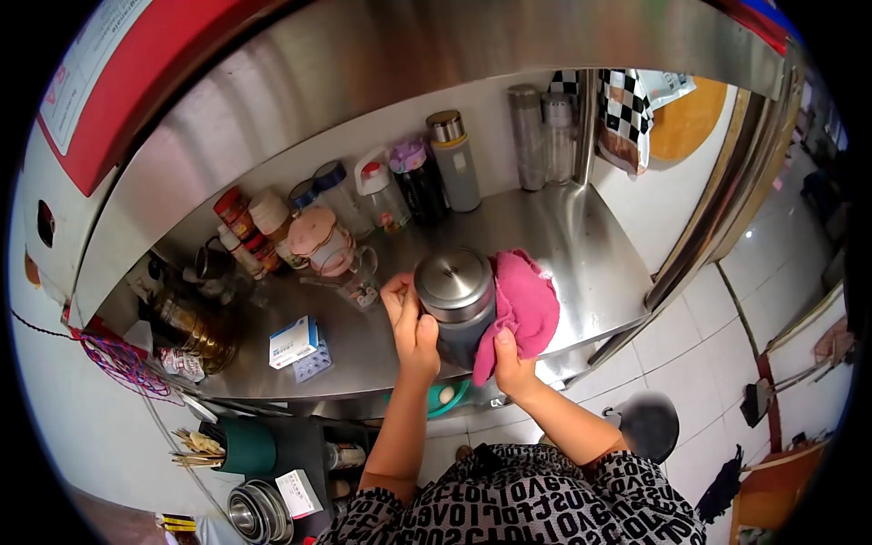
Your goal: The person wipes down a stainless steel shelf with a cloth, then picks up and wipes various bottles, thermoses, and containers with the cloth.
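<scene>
A wide grey insulated jar with a brushed steel lid [454, 285] is upright between my hands, near the front edge of the steel shelf [581, 245]. My left hand [413, 331] grips the jar's left side, fingers curled round it. On the other side, my right hand [514, 363] is closed on a bunched pink cloth [529, 304], which lies against the jar's right side. The jar's base is partly hidden, so I cannot tell whether it touches the shelf.
Behind the jar stand a grey flask [457, 168], a black bottle with a purple lid [418, 186] and a glass teapot [359, 282]. A medicine box [293, 343] and blister pack [312, 361] lie left. Nested steel bowls [259, 510] are below.
</scene>
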Demonstrator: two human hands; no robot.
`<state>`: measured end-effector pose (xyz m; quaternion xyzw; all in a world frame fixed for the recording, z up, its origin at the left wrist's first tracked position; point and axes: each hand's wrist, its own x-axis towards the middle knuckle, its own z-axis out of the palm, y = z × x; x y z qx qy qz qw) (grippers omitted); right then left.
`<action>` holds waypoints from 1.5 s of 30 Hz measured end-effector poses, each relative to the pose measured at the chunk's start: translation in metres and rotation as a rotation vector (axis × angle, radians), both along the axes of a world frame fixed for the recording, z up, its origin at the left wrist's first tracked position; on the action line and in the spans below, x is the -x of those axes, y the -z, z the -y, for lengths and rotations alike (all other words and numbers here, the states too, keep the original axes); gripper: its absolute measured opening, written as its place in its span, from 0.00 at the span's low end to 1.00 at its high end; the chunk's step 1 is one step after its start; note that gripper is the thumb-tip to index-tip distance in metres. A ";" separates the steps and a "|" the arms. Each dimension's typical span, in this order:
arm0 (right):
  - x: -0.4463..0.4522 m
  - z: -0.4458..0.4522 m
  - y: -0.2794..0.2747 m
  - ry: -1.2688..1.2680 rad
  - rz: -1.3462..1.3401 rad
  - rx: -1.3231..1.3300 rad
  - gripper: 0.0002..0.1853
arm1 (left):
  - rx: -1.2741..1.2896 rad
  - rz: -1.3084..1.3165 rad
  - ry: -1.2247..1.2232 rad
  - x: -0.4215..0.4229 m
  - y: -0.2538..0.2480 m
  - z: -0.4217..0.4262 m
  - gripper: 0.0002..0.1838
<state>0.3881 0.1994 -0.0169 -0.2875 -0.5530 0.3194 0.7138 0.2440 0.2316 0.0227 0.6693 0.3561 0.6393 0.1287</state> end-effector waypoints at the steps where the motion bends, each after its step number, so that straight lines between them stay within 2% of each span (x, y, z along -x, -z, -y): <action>1: -0.002 -0.002 0.010 -0.016 -0.019 0.149 0.21 | 0.127 0.036 -0.029 -0.006 -0.014 0.010 0.41; 2: -0.002 -0.004 0.021 -0.034 -0.036 0.303 0.23 | 0.259 0.073 -0.060 -0.010 -0.026 0.020 0.39; 3: 0.005 -0.006 0.028 0.096 -0.085 0.324 0.20 | 0.250 0.105 -0.004 -0.013 -0.032 0.027 0.42; 4: 0.004 0.000 0.035 0.089 -0.076 0.324 0.20 | 0.249 0.114 -0.011 -0.017 -0.035 0.030 0.42; 6: 0.000 0.010 0.038 -0.008 0.080 0.411 0.21 | 0.146 0.174 -0.017 -0.029 -0.038 0.030 0.49; 7: 0.001 0.010 0.036 -0.067 0.027 0.412 0.21 | 0.097 0.288 -0.018 -0.033 -0.040 0.027 0.50; 8: 0.000 0.009 0.032 -0.066 0.031 0.412 0.21 | 0.097 0.292 -0.018 -0.029 -0.038 0.025 0.50; 10: -0.008 0.006 0.000 -0.072 -0.126 0.301 0.22 | 0.185 0.047 -0.012 -0.018 -0.033 0.017 0.46; 12: -0.018 0.003 -0.034 -0.104 -0.239 0.114 0.23 | 0.159 0.031 -0.002 -0.014 -0.034 0.016 0.45; 13: -0.027 0.001 -0.047 -0.198 -0.138 0.082 0.23 | 0.135 0.008 0.005 -0.012 -0.035 0.016 0.44; 14: -0.032 -0.003 -0.070 -0.177 0.071 -0.002 0.21 | 0.111 -0.016 0.012 -0.012 -0.035 0.016 0.43; 15: -0.037 -0.008 -0.093 -0.145 0.262 -0.103 0.20 | 0.069 -0.065 -0.003 -0.013 -0.039 0.017 0.41; 16: -0.035 -0.017 -0.120 0.007 0.560 -0.252 0.19 | 0.070 -0.063 0.005 -0.010 -0.030 0.014 0.41; 18: -0.028 -0.037 -0.128 -0.135 0.563 -0.264 0.20 | 0.002 0.042 0.115 0.001 -0.003 0.005 0.43; 19: -0.024 -0.052 -0.123 -0.206 0.476 -0.194 0.19 | 0.186 0.213 0.087 0.000 -0.013 0.013 0.47; 21: -0.021 -0.075 -0.107 -0.272 0.392 -0.130 0.18 | 0.158 0.307 0.095 0.002 -0.015 0.012 0.48; 22: -0.019 -0.084 -0.100 -0.169 0.375 0.107 0.17 | 0.132 0.394 0.096 0.006 -0.017 0.012 0.51; 23: -0.016 -0.094 -0.092 -0.063 0.351 0.340 0.17 | 0.136 0.363 0.021 0.018 -0.003 0.008 0.52; 24: -0.022 -0.103 -0.080 0.134 0.696 0.241 0.20 | 0.143 0.412 -0.039 0.025 0.003 0.008 0.52; 26: -0.046 -0.109 -0.079 -0.209 1.393 0.274 0.25 | 0.096 0.489 -0.094 0.027 -0.006 0.016 0.53; 28: -0.080 -0.141 -0.042 -0.606 1.482 -0.102 0.28 | 0.101 0.475 -0.094 0.038 -0.005 0.021 0.53; 29: -0.089 -0.159 -0.047 -0.710 1.281 -0.006 0.26 | 0.090 0.474 -0.117 0.038 -0.011 0.024 0.51; 31: -0.100 -0.181 -0.097 -0.381 1.279 0.313 0.26 | 0.077 0.474 -0.134 0.043 -0.011 0.023 0.51; 32: -0.105 -0.207 -0.096 -0.016 1.188 0.268 0.25 | 0.083 0.470 -0.149 0.045 -0.010 0.024 0.51; 33: -0.109 -0.239 -0.090 0.339 1.067 0.217 0.23 | 0.082 0.468 -0.173 0.045 -0.011 0.025 0.50; 34: -0.110 -0.267 -0.097 0.569 0.972 -0.016 0.21 | 0.072 0.467 -0.179 0.047 -0.013 0.026 0.50; 35: -0.111 -0.294 -0.107 0.788 0.856 -0.247 0.19 | 0.075 0.428 -0.216 0.049 -0.013 0.028 0.50; 36: -0.115 -0.320 -0.118 0.901 0.839 -0.330 0.20 | 0.079 0.388 -0.255 0.052 -0.013 0.030 0.50; 40: -0.132 -0.378 -0.140 0.999 0.976 -0.300 0.23 | 0.008 0.287 -0.406 0.071 -0.016 0.047 0.49; 41: -0.132 -0.385 -0.139 0.989 0.990 -0.305 0.24 | -0.022 0.204 -0.459 0.079 -0.015 0.053 0.44; 42: -0.129 -0.391 -0.136 0.976 0.998 -0.320 0.25 | -0.040 0.247 -0.540 0.085 -0.012 0.056 0.48; 45: -0.116 -0.392 -0.130 0.907 0.975 -0.426 0.27 | -0.067 0.169 -0.679 0.104 -0.011 0.072 0.42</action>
